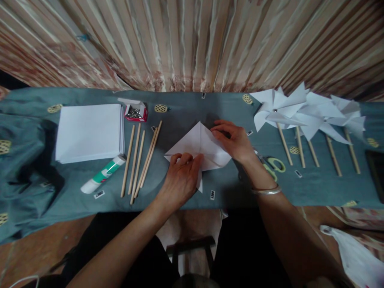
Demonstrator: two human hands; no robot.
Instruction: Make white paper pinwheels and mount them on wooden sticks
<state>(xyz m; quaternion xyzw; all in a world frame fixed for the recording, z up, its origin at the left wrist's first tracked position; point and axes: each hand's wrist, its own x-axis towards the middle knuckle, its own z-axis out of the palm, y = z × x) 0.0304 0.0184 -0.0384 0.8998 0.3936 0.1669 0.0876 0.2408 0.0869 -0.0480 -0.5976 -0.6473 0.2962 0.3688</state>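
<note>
A white sheet of paper (192, 140), creased and with cut corners, lies in front of me at the middle of the table. My left hand (182, 176) is on its lower edge, fingers bent and closed on the paper near its centre. At the upper right edge, my right hand (232, 140) has its curled fingers on the paper; the contact under the fingertips is partly hidden. Scissors with green handles (275, 164) lie beside my right wrist, partly covered by it.
Several wooden sticks (136, 160) lie left of the paper, beside a glue stick (103, 175). Behind them are a paper stack (90, 132) and a small red box of metal pins (136, 112). Finished paper pinwheels (276, 108) lie right. A curtain (186, 44) hangs behind the table.
</note>
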